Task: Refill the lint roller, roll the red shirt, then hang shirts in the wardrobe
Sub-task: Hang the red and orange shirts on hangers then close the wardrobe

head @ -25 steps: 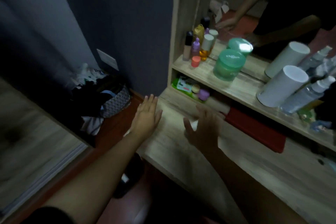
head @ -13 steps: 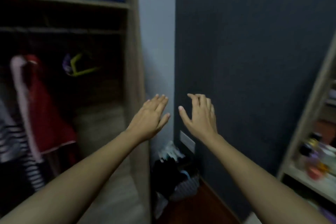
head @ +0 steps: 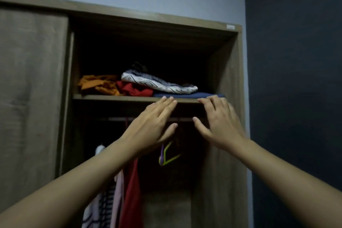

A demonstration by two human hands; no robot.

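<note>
We held both hands up before the open wardrobe (head: pixel 224 83). Left hand (head: pixel 151 126): fingers straight, holding nothing, tips level with the shelf (head: pixel 111 97) edge (contact unclear). Right hand (head: pixel 219 123): fingers spread and loose, likewise empty. Red shirt (head: pixel 131 190) hung below the left hand, beside striped garments (head: pixel 103 207). Bare hangers (head: pixel 167 155) hung below and between our hands. Folded clothes (head: pixel 159 81) lay above our fingertips.

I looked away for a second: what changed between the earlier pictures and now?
The view swung from the dressing table left and up to the wardrobe. The left hand and right hand rose with it, now spread before the front edge of the upper shelf. Nothing was taken hold of or let go. Both hands stayed open and empty.
</note>
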